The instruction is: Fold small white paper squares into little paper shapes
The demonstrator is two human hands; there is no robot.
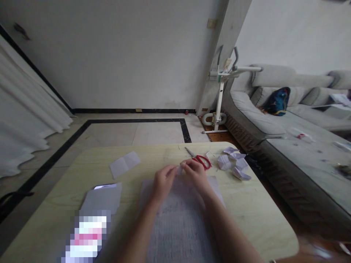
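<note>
Between my two hands is a small piece of white paper, pinched by the fingers of both. My left hand grips its left side and my right hand its right side. Most of the piece is hidden by the fingers. Beneath my hands and forearms lies a large sheet covered in writing. Just beyond my right hand rest red-handled scissors, blades pointing away to the left. Several folded paper pieces sit to the right of the scissors.
A creased paper sheet lies at the table's far left. Nearer stand a grey stack of paper and a pixelated bright screen. The table has rounded corners. A sofa and exercise machine are to the right.
</note>
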